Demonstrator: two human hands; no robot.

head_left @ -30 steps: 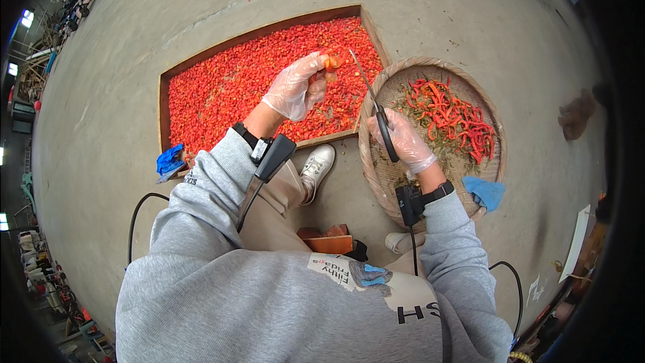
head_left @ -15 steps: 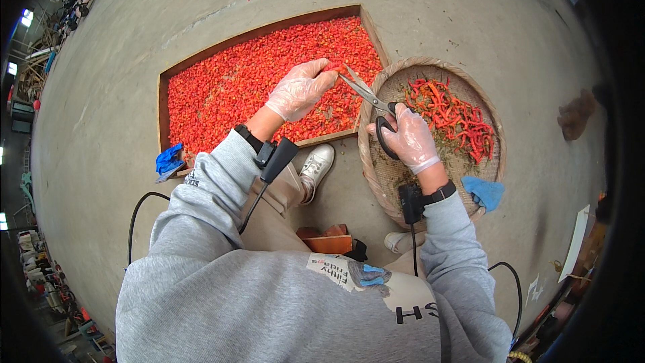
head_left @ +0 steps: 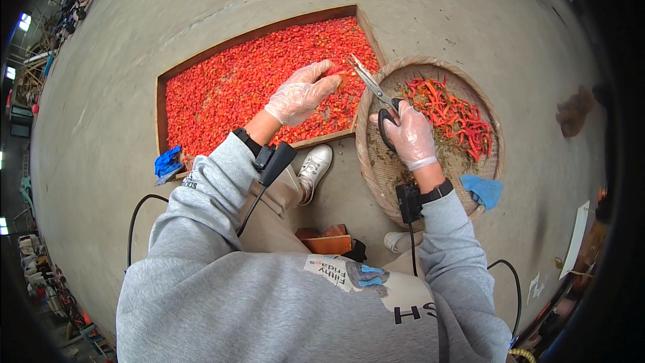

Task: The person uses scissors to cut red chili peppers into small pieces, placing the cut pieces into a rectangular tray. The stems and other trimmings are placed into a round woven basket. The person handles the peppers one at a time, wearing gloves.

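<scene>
My left hand (head_left: 302, 94), in a clear plastic glove, pinches red chilli (head_left: 333, 71) over a wooden tray (head_left: 162, 101) of chopped red chillies. My right hand (head_left: 413, 134), gloved likewise, grips black-handled scissors (head_left: 377, 91), whose blades point up-left, their tips just beyond my left fingertips. Beneath my right hand is a round woven basket (head_left: 369, 161) with whole red chillies (head_left: 463, 121) on its right part and dry green stalks and scraps scattered over it.
A blue cloth (head_left: 484, 189) lies on the basket's lower right rim, blue crumpled material (head_left: 168, 161) at the tray's lower left corner. My white shoe (head_left: 316, 167) is between tray and basket, an orange block (head_left: 322, 245) between my legs. Clutter (head_left: 33, 74) lines the concrete floor's left edge.
Since a second ago the scissors have tilted leftward, toward my left hand. Since half a second ago their tips have risen slightly away from the chilli at my left fingertips.
</scene>
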